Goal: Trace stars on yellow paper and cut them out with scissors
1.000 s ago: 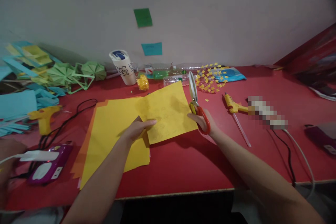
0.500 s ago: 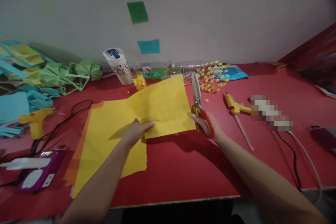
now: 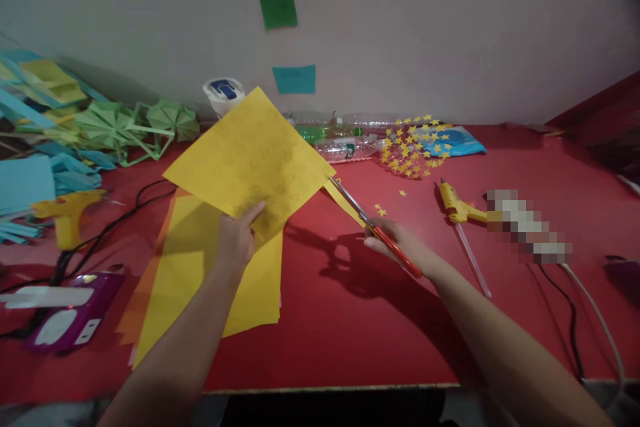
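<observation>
My left hand (image 3: 239,237) is closed on a yellow paper sheet (image 3: 260,153), thumb on its face and fingers behind. The sheet is tilted, one corner up, above a stack of yellow paper (image 3: 200,267) with orange edges showing. In my right hand (image 3: 400,247) is a pair of scissors (image 3: 370,221) with red handles. The blade tips meet the sheet's right corner. A narrow yellow paper strip (image 3: 345,203) runs beside the blades towards my right hand; whether it is joined to the sheet I cannot tell.
Right of my hand lies a yellow glue gun (image 3: 455,207) with a clear stick. Behind are plastic bottles (image 3: 345,147), yellow paper stars (image 3: 417,147) and a blue packet (image 3: 460,140). At left are another glue gun (image 3: 67,213), a purple power unit (image 3: 75,313) and green paper shapes (image 3: 110,130).
The sheet has been raised and turned, moving left with my left hand. The scissors have swung from upright to pointing at its right corner. A narrow strip now shows beside the blades.
</observation>
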### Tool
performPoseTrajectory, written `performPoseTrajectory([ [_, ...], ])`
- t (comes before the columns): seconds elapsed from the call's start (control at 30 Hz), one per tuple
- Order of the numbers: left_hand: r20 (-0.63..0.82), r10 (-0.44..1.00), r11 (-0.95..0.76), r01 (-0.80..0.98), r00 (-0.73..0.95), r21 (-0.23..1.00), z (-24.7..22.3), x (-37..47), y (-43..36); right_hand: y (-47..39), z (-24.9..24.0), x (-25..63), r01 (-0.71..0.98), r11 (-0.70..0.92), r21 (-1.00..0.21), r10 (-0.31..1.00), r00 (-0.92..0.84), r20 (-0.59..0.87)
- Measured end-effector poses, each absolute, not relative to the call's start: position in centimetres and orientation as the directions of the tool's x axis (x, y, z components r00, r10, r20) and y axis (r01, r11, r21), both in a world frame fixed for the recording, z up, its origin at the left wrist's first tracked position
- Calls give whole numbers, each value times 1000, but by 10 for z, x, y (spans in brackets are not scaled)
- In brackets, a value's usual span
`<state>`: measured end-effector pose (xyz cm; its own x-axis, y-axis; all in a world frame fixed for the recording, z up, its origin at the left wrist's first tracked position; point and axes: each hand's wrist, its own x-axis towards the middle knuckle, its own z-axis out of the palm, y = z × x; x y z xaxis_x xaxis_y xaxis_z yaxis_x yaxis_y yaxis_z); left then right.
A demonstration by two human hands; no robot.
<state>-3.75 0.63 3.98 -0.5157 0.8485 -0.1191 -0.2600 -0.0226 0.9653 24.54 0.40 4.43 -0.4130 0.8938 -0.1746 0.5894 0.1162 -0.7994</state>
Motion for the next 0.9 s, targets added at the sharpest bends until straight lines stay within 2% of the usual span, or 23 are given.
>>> performPoseTrajectory([
  [0.1, -134, 831, -36, -292, -540, 956, 45, -34, 5, 2, 45, 244, 603, 106, -791, 884, -421, -202],
  [0.27, -61, 820, -140, -302, -568, 943, 49, -34, 4, 0, 46, 242, 592, 95, -800, 886, -417, -203],
  [0.53, -105, 849, -53, -281, -517, 958, 43, -33, 1, -4, 48, 236, 516, 42, -856, 878, -427, -215],
  [0.9, -114, 875, -34, -296, -470, 954, 40, -32, -1, -7, 45, 234, 433, 11, -902, 873, -443, -202],
])
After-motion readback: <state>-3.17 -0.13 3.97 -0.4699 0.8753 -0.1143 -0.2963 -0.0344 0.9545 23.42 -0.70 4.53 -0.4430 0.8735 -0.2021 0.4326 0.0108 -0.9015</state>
